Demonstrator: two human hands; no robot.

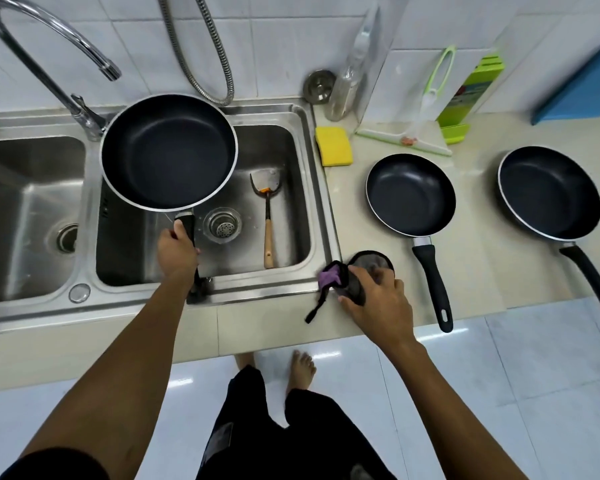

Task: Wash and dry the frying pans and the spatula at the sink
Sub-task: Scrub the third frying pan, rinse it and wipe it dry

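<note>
The person stands barefoot at a double stainless-steel sink (317,188) with both arms stretched forward. The left hand (176,252) is wrapped tight round the black handle of a large dark non-stick frying pan with a silver rim (168,152). It holds the pan face up above the right basin, with the pan's far edge close to the base of the curved chrome tap (49,50). In that same basin, just right of the drain strainer, lies the metal-bladed spatula with a wooden handle (267,220). Its blade points toward the wall, and there is an orange smear where the blade meets the shaft.

The right hand (378,301) is down on the beige counter (264,327) just off the sink's front right corner. Its fingers and thumb are curled round a round grey cloth pad with a purple patch (357,275), gripping it. A black strap trails from the pad toward the counter's front edge.

Further right, two more pans sit face up on the counter with their handles toward the front edge. The smaller black frying pan (411,195) is nearer the sink, and the wider black frying pan (548,192) is beyond it. A yellow sponge (333,147) lies beside the sink's back right corner. Near the wall tiles behind it stand a clear plastic bottle (347,88) and a green knife block (471,84).
</note>
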